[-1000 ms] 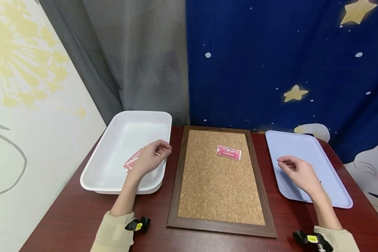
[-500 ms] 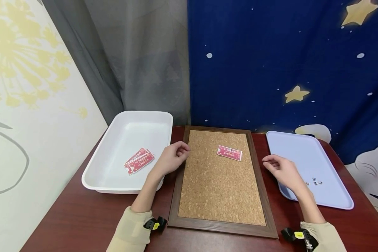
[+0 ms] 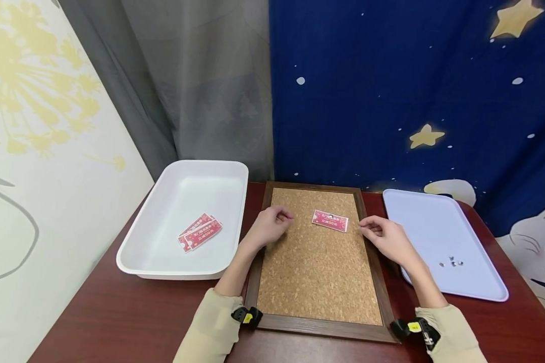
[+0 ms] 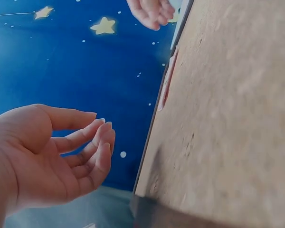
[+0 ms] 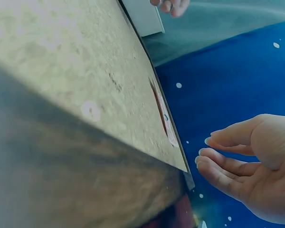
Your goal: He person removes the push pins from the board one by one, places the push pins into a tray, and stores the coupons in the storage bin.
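Observation:
My left hand [image 3: 269,227] is over the left part of the framed cork board [image 3: 315,282], with loosely bent fingers. In the left wrist view, thumb and fingertips of this hand [image 4: 61,159] come close together with nothing between them. Across from it, my right hand [image 3: 389,242] hovers at the board's right edge. The right wrist view shows this hand [image 5: 256,166] with a gap between thumb and fingers, holding nothing. Between the two hands, a pink-red coupon [image 3: 329,223] lies on the upper part of the board, with a small shiny pin [image 3: 330,216] near its top edge.
To the left, a white plastic basin [image 3: 195,194] contains overlapping pink-red coupons [image 3: 203,235]. At the right, a pale blue tray [image 3: 436,217] bears several small silvery pieces [image 3: 453,262]. Curtains [image 3: 390,101] hang behind the dark red table [image 3: 91,312].
My left hand has moved right from over the white basin to above the cork board. My right hand has moved left from the blue tray to the board's edge.

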`<state>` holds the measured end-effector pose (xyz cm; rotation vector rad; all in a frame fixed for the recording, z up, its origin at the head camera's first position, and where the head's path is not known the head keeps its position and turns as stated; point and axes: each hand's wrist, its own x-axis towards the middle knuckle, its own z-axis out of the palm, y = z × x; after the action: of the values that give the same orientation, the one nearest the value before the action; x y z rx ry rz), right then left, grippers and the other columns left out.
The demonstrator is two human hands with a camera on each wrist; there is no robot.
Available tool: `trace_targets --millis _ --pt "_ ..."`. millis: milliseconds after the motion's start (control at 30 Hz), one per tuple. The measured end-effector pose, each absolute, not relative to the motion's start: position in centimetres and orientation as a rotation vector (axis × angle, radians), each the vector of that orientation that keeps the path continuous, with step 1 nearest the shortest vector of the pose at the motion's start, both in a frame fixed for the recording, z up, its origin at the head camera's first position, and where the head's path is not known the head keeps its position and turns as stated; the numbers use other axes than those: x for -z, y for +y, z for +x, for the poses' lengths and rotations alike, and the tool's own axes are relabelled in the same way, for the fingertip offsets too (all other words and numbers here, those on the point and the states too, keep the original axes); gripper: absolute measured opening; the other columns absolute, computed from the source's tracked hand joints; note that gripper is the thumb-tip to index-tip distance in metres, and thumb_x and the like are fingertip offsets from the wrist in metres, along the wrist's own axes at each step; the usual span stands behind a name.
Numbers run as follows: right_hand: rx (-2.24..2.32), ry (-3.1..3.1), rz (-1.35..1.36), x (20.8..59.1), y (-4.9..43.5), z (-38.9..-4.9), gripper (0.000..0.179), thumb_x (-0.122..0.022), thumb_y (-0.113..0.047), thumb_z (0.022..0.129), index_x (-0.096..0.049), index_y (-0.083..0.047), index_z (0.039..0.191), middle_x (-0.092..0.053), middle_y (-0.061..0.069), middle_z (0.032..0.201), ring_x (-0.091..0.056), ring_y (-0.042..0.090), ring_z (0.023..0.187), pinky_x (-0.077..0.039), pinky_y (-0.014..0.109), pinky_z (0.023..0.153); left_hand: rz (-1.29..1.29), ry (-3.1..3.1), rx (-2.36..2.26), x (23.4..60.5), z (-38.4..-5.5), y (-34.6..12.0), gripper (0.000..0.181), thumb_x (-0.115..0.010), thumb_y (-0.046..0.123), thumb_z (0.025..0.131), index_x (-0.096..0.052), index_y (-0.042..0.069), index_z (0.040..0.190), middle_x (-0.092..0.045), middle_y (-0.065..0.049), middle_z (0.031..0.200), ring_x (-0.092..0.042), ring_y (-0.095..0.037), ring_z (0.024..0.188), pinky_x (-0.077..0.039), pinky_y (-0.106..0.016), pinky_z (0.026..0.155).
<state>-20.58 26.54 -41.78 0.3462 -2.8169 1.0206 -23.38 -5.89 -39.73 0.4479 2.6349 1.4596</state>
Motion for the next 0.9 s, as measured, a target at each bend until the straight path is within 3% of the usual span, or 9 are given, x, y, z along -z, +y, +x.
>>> trace_targets --millis 267,533,900 --pt "-1.067 -2.801 0.382 42.3 24.8 -22.5 0.014 -0.068 -0.003 0.094 -0.069 0.004 0.105 -0.072 0.015 0.094 -0.069 0.023 0.082 -0.053 0.026 0.070 0.402 2.560 -1.397 40.5 -24.8 -3.8 0.011 -0.063 0.007 0.095 -0.067 -0.001 0.102 -0.066 -0.008 0.089 -0.059 -0.015 0.077 -0.047 -0.026 0.065" --pt "-1.038 -2.801 0.446 42.8 23.2 -23.9 0.010 -0.068 0.002 0.091 -0.069 0.007 0.100 -0.071 0.015 0.089 -0.069 0.025 0.082 -0.056 0.033 0.072 0.298 2.488 -1.428 41.3 -25.7 -1.9 0.009 -0.064 0.006 0.094 -0.065 -0.002 0.098 -0.061 -0.005 0.080 -0.054 -0.013 0.068 -0.042 -0.024 0.057" --pt "-0.957 -2.809 0.497 43.4 22.2 -25.3 0.006 -0.069 0.002 0.088 -0.069 0.005 0.094 -0.070 0.011 0.083 -0.067 0.021 0.076 -0.054 0.034 0.069 0.216 2.488 -1.438 42.6 -27.6 0.0 0.020 -0.065 0.005 0.092 -0.064 -0.003 0.111 -0.063 -0.007 0.093 -0.057 -0.016 0.083 -0.045 -0.027 0.072"
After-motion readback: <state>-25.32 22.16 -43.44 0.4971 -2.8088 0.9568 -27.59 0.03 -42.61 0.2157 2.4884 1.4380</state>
